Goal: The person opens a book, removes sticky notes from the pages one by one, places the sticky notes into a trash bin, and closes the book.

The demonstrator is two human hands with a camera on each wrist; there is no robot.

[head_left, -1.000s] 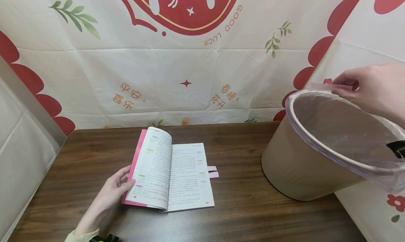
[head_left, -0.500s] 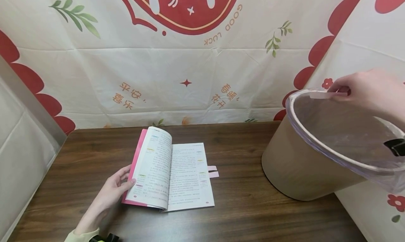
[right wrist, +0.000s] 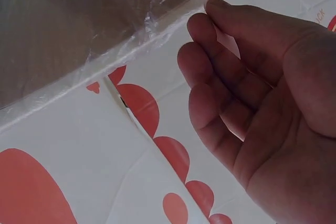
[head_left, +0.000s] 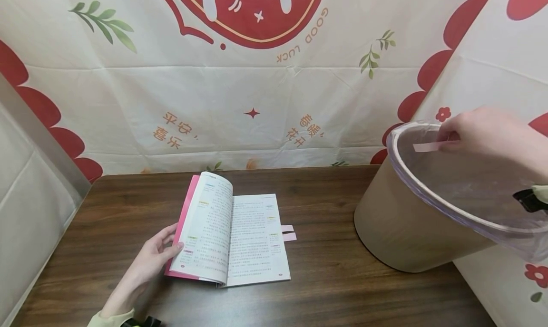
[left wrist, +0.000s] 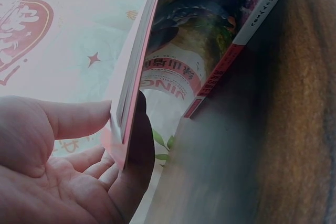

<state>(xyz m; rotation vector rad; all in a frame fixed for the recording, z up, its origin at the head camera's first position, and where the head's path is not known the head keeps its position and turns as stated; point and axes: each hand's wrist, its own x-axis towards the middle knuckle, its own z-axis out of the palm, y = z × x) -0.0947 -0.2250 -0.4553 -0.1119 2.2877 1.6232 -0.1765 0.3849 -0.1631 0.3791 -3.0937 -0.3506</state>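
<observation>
Pink strip pinched at the mouth of a bin, book held open

Compared with a second ago, the right hand [head_left: 484, 133] is lower, and the strip [head_left: 423, 147] now shows against the inside of the bin [head_left: 398, 222] rather than along its far rim. Whether it has dipped below the rim, I cannot tell. Thumb and forefinger meet on the strip, with no gap beyond its thinness; the other fingers bend loosely.

The left hand [head_left: 147, 260] has not moved. Its thumb lies on the page side of the book [head_left: 259, 241] and its fingers sit behind the pink cover — a narrow grip, just the raised pages and cover between them. The book lies open on the table [head_left: 325, 293], left of the bin, two pink tabs [head_left: 289, 236] poking from its right edge — both unmoved.
</observation>
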